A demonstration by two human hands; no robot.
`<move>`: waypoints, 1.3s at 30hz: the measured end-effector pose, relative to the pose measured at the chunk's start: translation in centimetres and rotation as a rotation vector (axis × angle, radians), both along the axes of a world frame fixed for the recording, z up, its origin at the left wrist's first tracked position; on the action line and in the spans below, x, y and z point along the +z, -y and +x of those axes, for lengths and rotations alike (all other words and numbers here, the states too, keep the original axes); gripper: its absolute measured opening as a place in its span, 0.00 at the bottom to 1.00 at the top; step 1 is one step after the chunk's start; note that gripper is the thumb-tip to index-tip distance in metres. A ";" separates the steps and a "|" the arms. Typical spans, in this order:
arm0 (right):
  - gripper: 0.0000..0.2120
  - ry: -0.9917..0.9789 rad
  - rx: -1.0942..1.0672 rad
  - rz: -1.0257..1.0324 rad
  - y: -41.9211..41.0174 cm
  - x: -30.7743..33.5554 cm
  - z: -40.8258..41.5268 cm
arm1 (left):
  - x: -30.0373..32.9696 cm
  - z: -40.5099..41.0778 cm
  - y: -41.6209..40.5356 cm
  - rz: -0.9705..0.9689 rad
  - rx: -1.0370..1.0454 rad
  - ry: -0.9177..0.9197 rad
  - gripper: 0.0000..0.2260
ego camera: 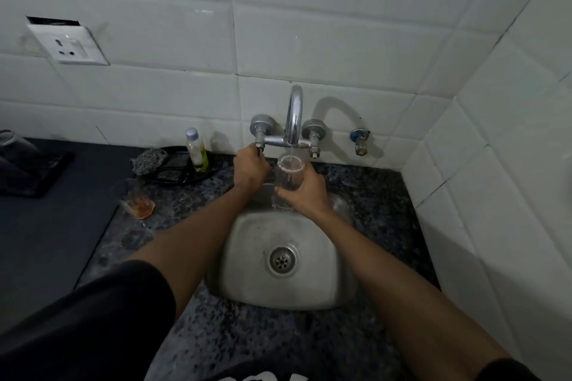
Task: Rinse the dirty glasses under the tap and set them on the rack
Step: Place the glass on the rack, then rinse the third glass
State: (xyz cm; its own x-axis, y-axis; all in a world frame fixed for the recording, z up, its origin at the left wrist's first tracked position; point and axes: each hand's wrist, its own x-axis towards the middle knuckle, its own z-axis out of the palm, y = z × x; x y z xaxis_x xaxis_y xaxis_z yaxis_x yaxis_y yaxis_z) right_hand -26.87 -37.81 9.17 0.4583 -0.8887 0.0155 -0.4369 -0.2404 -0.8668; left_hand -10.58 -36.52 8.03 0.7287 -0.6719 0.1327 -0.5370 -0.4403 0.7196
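My right hand [305,192] grips a clear glass [288,175] upright under the chrome tap [294,116], and a thin stream of water runs into it. My left hand [250,167] curls round the tap's left handle [259,145]. Both hands are over the back of the steel sink [247,272]. A second glass [136,198] with an orange residue stands on the speckled counter, left of the sink. At the far left, an upturned glass [14,148] rests on a dark mat [46,176].
A black tray [182,168] behind the second glass holds a scrubber [148,159] and a soap bottle [197,150]. A spare valve [360,141] sticks out of the tiled wall right of the tap. A wall socket [72,45] sits at the upper left.
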 end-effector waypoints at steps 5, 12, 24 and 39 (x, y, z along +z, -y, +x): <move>0.31 0.040 -0.038 -0.028 -0.1 0.2 0.0 | 0.0 0.2 0.1 0.010 -0.016 0.004 0.07; 0.30 0.053 -0.061 -0.083 -0.1 0.1 0.2 | 0.0 0.4 0.1 0.021 -0.040 0.000 0.07; 0.30 0.067 -0.078 -0.119 -0.8 0.0 0.2 | -1.3 0.8 -0.9 -0.034 -0.119 0.031 0.05; 0.31 0.027 -0.063 -0.155 -1.5 -0.1 -0.4 | -1.2 0.7 -3.4 -0.057 -0.275 -0.013 0.14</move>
